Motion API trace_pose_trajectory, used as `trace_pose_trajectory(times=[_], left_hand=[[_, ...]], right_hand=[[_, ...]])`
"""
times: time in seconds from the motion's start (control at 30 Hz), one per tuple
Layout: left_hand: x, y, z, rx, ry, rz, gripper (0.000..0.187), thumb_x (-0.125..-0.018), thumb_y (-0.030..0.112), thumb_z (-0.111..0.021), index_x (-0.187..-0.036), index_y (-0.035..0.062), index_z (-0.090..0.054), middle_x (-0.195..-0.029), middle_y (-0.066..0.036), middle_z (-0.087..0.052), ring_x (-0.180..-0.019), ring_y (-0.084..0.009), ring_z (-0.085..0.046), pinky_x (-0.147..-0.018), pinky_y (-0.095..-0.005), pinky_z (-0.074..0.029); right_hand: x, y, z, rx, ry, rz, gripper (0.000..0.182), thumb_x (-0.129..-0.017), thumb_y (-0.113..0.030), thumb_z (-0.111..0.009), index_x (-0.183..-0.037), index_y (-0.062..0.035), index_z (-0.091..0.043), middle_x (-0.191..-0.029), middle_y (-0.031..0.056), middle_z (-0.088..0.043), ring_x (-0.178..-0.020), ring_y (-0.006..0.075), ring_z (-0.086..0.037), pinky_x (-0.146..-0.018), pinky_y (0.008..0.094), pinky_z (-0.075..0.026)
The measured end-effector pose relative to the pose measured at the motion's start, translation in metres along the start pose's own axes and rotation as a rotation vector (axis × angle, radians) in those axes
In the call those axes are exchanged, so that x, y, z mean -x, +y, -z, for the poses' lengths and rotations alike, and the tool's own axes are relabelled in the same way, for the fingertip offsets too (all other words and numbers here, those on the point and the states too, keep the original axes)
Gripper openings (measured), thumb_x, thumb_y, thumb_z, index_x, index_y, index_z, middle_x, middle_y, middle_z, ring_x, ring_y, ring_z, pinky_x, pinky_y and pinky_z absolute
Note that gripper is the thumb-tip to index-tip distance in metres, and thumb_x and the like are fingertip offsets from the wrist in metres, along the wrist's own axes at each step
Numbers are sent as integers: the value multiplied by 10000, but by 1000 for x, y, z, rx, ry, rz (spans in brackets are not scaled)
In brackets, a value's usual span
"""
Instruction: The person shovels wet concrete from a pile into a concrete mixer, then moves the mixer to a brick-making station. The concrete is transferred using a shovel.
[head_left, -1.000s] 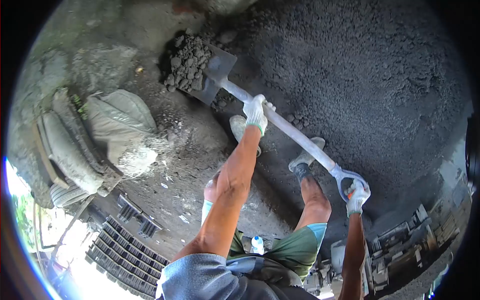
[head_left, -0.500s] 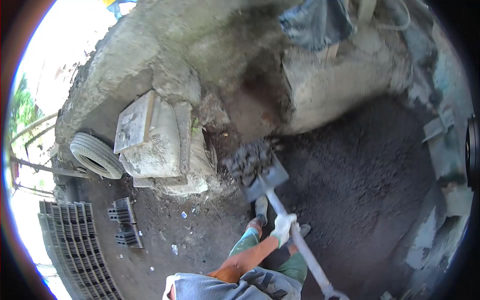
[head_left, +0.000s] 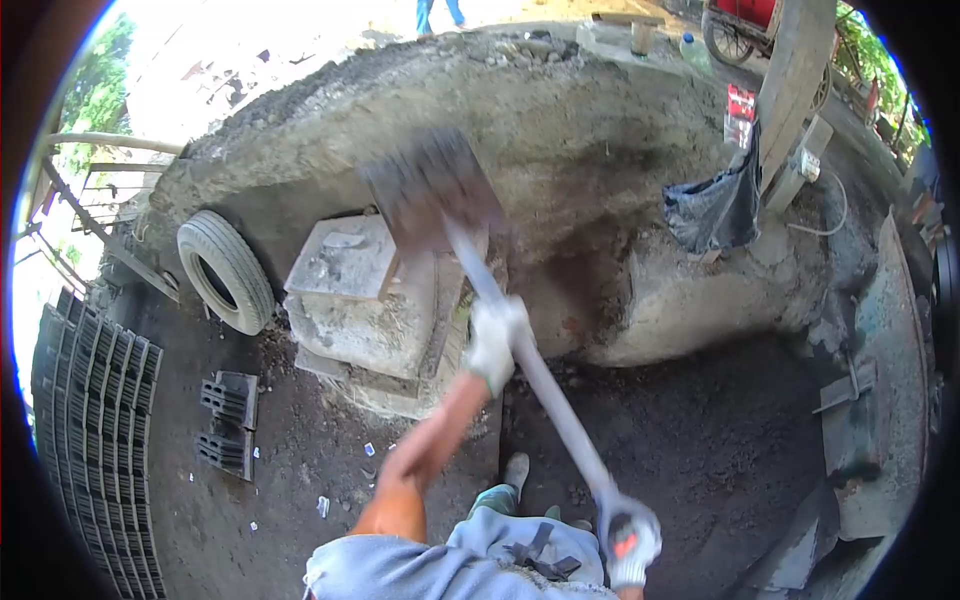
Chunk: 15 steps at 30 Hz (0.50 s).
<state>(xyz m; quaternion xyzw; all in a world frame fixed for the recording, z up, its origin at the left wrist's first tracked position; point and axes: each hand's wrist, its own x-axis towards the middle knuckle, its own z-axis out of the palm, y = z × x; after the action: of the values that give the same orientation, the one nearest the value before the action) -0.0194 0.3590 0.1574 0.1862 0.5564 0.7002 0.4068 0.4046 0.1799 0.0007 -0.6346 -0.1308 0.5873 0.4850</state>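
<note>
Both my gloved hands are on a shovel (head_left: pixel 555 400) raised at a slant across the view. My left hand (head_left: pixel 495 340), in a white glove, wraps round the shaft partway down from the blade. My right hand (head_left: pixel 632 553), gloved too, is closed on the D-shaped grip near my body, with an orange-red patch showing there. The blade is smeared by motion, and dark material shows along its far edge. In this view it overlaps the earthen bank (head_left: pixel 560 130), just beyond a flat board (head_left: pixel 343 255) on a pale concrete block (head_left: pixel 360 325).
A tire (head_left: pixel 226 272) leans on the bank at left. Rows of dark hollow blocks (head_left: pixel 100 440) stand at lower left, with a few blocks (head_left: pixel 225 425) nearer. Dark loose soil (head_left: pixel 680 450) covers the ground at right. Black plastic (head_left: pixel 712 210) hangs beside a post (head_left: pixel 795 90).
The shovel has swung upward and away from the ground, its dark clumpy load now blurred. My left arm has reached forward, and my right hand has come fully into view on the grip.
</note>
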Motion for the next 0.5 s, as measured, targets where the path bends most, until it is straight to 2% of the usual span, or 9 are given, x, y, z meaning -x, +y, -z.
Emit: trace_pose_trajectory(times=[0.03, 0.07, 0.13, 0.17, 0.2, 0.23, 0.33, 0.43, 0.5], left_hand=[[-31, 73, -8, -91, 50, -236, 181, -893, 183, -628, -743, 100, -568, -632, -34, -576, -551, -193, -593, -534, -375, -498], [-64, 125, -11, 25, 28, -357, 213, -927, 264, -649, -802, 102, -587, -645, -31, -584, -553, -188, -596, -535, -370, -500], [-108, 207, -7, 78, -33, -385, 335, -937, 393, -657, -831, 79, -605, -673, -47, -609, -568, -193, -613, -556, -370, -520], [-129, 222, -6, 29, 36, -352, 317, -936, 363, -649, -833, 67, -604, -694, -68, -624, -593, -202, -625, -578, -382, -533], [-104, 221, -10, -18, -10, -373, 294, -934, 335, -650, -871, 51, -605, -712, -89, -634, -604, -215, -633, -582, -387, -536], [-93, 205, -12, 10, 10, -328, 275, -939, 312, -650, -894, 46, -596, -710, -93, -629, -603, -223, -635, -581, -392, -545], [-64, 78, -13, 153, 47, -62, 216, -938, 227, -669, -950, 39, -564, -724, -97, -612, -604, -250, -640, -581, -429, -580], [31, -74, -24, 204, 89, 298, 174, -918, 155, -682, -963, 52, -550, -758, -108, -597, -612, -271, -643, -586, -475, -601], [92, -173, -31, 212, 50, 514, 187, -894, 129, -692, -981, 49, -546, -774, -116, -594, -644, -291, -652, -608, -491, -614]], right_hand=[[45, -71, -94, 55, -167, 40, 180, -874, -215, -671, -959, -57, -655, -650, 41, -577, -521, 158, -548, -483, 328, -489], [84, -127, -156, -34, -363, 77, 223, -927, -264, -672, -937, -44, -640, -654, 46, -581, -544, 163, -560, -513, 343, -505], [142, -194, -216, -170, -689, 193, 187, -964, -232, -659, -951, -54, -603, -682, 41, -578, -609, 170, -581, -606, 345, -524], [148, -202, -217, -198, -717, 164, 177, -961, -216, -663, -964, -50, -601, -685, 35, -571, -609, 167, -575, -604, 342, -518], [150, -208, -219, -235, -751, 145, 170, -957, -201, -667, -977, -47, -598, -687, 29, -564, -610, 164, -569, -603, 339, -512], [149, -207, -207, -282, -698, 143, 164, -907, -142, -666, -855, 8, -627, -707, 93, -624, -619, 206, -623, -649, 387, -575], [75, -158, -117, -192, -396, 8, 103, -870, -79, -663, -939, -13, -622, -665, 58, -585, -520, 183, -589, -534, 364, -547], [40, -101, 16, 9, 63, -4, 143, -846, -59, -677, -975, -42, -618, -605, 18, -511, -471, 147, -534, -456, 323, -478], [58, -96, 109, 145, 236, 2, 108, -862, -116, -718, -903, -80, -625, -602, -11, -519, -467, 117, -499, -455, 300, -433]])
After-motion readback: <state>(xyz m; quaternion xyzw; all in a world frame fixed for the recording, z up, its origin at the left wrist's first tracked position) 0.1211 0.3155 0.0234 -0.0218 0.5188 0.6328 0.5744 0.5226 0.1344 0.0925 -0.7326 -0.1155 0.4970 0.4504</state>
